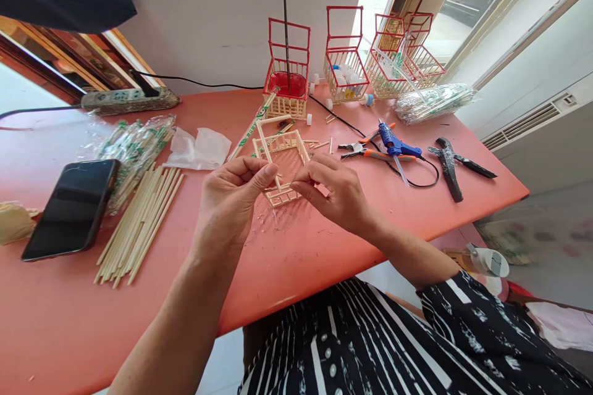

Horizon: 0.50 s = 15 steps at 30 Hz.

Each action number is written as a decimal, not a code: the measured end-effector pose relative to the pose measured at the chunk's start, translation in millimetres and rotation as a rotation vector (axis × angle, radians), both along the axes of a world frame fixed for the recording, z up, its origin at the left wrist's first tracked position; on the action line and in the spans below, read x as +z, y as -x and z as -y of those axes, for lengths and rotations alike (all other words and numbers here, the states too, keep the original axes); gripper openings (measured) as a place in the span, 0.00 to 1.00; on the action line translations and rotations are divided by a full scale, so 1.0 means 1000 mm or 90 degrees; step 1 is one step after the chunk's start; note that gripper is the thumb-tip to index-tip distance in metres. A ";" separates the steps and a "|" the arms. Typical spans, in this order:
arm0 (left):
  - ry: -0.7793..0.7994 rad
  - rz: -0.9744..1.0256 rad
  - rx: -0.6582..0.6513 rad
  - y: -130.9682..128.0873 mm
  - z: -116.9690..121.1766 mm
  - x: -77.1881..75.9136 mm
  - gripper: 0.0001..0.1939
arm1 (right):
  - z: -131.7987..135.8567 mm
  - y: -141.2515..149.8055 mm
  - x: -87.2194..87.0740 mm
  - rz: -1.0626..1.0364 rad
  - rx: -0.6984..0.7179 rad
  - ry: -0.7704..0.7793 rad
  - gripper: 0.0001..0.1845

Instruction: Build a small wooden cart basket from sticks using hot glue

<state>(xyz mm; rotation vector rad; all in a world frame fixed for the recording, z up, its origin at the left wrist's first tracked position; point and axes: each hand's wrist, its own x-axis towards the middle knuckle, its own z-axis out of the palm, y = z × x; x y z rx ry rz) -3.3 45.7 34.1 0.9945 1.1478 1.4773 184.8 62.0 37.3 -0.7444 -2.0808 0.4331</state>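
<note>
My left hand (pixel 231 194) pinches a frame of pale wooden sticks (pixel 267 147), its corner raised above the table. My right hand (pixel 334 190) is closed, thumb against forefinger, close to the frame's near end; whatever lies between those fingertips is too small to make out. Just behind and below both hands sits a small open basket body of short sticks (pixel 302 149), partly covered by the fingers. Thin scraps and strands lie on the table around it.
Loose wooden sticks (pixel 139 225), a phone (pixel 71 210) and wrapped sticks (pixel 139 142) lie left. Red-trimmed stick carts (pixel 345 77) stand at the back, one holding a red container (pixel 291 83). Pliers (pixel 365 153), a blue glue gun (pixel 398 143) and black-handled cutters (pixel 448 166) lie right.
</note>
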 end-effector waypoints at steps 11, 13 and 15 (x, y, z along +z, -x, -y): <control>-0.001 0.004 -0.003 0.000 0.000 0.000 0.15 | 0.000 0.000 0.000 0.001 0.000 0.000 0.15; -0.001 0.012 -0.003 0.000 0.001 0.000 0.15 | 0.000 0.000 0.000 -0.001 -0.001 -0.004 0.15; -0.001 0.022 -0.003 0.000 0.000 0.000 0.15 | 0.000 0.000 -0.001 -0.003 -0.002 -0.010 0.14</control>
